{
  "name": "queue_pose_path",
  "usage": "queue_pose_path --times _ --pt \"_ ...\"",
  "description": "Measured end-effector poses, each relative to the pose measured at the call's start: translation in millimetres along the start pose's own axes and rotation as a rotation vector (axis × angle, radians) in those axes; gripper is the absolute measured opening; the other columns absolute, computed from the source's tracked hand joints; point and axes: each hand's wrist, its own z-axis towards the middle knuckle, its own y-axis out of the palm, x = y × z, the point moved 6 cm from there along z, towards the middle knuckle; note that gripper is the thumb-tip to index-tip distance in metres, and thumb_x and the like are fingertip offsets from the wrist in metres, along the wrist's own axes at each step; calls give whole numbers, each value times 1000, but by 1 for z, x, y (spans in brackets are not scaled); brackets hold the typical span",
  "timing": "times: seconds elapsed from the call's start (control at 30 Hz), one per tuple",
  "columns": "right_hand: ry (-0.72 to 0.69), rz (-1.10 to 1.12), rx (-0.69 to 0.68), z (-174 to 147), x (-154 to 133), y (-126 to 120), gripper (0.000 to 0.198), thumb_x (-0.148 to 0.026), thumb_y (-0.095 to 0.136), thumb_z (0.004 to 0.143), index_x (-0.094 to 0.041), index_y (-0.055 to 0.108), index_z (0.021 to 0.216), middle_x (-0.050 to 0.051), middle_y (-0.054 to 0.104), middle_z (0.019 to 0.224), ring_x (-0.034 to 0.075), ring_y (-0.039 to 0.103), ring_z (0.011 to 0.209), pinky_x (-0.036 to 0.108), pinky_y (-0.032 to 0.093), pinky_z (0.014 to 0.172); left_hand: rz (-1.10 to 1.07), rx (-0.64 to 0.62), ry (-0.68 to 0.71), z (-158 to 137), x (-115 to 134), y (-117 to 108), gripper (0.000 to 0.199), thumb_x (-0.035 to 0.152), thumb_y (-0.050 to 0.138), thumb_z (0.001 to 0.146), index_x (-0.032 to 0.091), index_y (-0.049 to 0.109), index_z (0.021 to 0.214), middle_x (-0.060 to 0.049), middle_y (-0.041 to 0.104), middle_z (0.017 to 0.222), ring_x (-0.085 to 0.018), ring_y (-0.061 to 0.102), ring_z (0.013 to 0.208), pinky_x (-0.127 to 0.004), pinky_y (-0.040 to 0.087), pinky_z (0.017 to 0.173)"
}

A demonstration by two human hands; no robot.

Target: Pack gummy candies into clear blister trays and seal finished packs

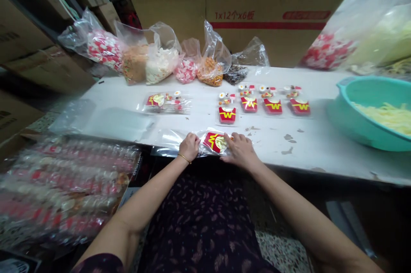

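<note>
At the table's front edge lies a clear plastic bag (170, 136) with a red toy fries box (212, 141) in a clear tray at its right end. The box bears a yellow "W"-like mark and pale fries. My left hand (189, 146) is closed, pinching the bag just left of the red box. My right hand (242, 151) grips the tray's right end, its fingers curved over the top and covering the small pieces there. Left of centre, a similar bagged set (167, 102) lies on its side.
Several filled trays (227, 114) sit behind my right hand. Flat clear bags (118, 125) lie left. Bags of small parts (160, 65) line the back. A turquoise basin (369, 123) of pale strips stands right. A box of packed sets (64, 191) is below left.
</note>
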Motion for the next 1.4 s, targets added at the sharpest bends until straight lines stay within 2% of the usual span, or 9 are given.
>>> queue_pose_path --times 0.1,0.23,0.3,0.4,0.5,0.67,0.93,1.23,1.4 --pt "-35 -13 -34 2 -2 0 85 -59 58 62 -20 29 131 14 43 118 29 39 101 38 30 82 -12 50 22 5 -6 -6 3 20 50 75 17 52 77 -6 51 88 -16 52 83 -28 45 75" --pt "-78 -21 -44 7 -5 -1 86 -59 59 61 -19 28 131 14 42 118 29 38 102 38 30 83 34 56 11 21 -16 -11 31 21 56 72 15 53 102 -9 51 104 -18 52 94 -29 43 82" --pt "-86 -22 -37 9 -8 -2 86 -59 59 61 -19 29 131 14 43 118 29 38 101 38 30 83 82 1 -57 27 -21 -7 25 19 55 72 16 56 97 -8 55 97 -18 54 88 -30 43 80" --pt "-95 -23 -37 13 -13 -1 86 -59 59 61 -19 28 131 14 42 118 29 38 101 38 30 82 130 -50 -181 32 -23 -1 6 20 56 72 17 60 74 -7 61 81 -19 56 78 -30 43 73" --pt "-105 -21 -50 16 -17 -1 86 -58 59 60 -20 28 130 14 42 117 29 38 101 37 30 81 105 -44 -255 33 -22 1 12 21 56 72 19 56 60 -5 62 69 -18 56 71 -28 42 66" --pt "-173 -27 -36 15 -20 0 84 -55 61 60 -20 29 130 13 43 116 28 38 100 38 30 81 -6 42 -317 33 -27 -1 13 22 54 73 19 54 60 -2 60 64 -15 55 66 -26 40 62" --pt "-307 -59 -18 21 -24 -1 84 -53 62 58 -19 33 128 13 44 115 29 39 100 39 30 82 -18 80 -249 35 -33 -7 14 19 54 72 19 51 58 -1 59 65 -14 53 66 -25 40 64" --pt "-311 -69 -37 22 -24 -1 81 -52 61 60 -19 32 129 14 44 115 29 39 99 38 30 80 -132 177 -373 32 -39 -7 14 21 49 76 18 50 62 0 56 64 -13 52 65 -24 40 64" --pt "-311 -107 -18 23 -25 -2 81 -53 59 62 -18 32 129 14 44 115 30 39 99 38 30 80 -71 124 -352 38 -30 -5 13 19 48 77 18 51 64 -4 59 74 -15 53 74 -27 40 70"
